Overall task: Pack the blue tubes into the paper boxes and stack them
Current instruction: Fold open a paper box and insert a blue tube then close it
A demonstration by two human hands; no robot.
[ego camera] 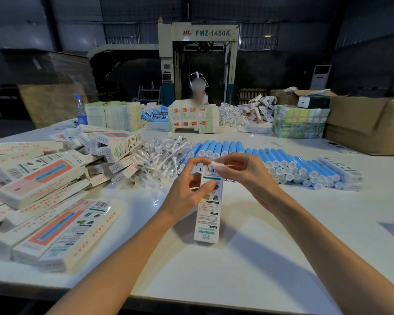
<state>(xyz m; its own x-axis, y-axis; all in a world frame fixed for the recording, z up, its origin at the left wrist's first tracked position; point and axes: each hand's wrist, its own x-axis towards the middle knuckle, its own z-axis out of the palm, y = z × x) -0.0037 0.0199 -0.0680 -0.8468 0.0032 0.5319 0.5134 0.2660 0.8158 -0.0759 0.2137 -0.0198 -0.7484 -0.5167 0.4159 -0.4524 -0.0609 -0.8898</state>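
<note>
A narrow white paper box (208,214) with green print is held upright above the white table (271,246). My left hand (187,192) grips its upper part from the left. My right hand (243,176) pinches the box's top flap at the far end. Behind my hands lies a long heap of blue tubes (282,160) with white caps. Packed boxes (55,230) lie stacked at the near left, with more boxes (32,176) piled behind them.
A heap of small clear-wrapped white parts (159,155) lies left of the tubes. Flat box blanks (114,114), a water bottle (81,110) and cardboard cartons (369,123) stand along the far side. Another person (198,92) sits opposite.
</note>
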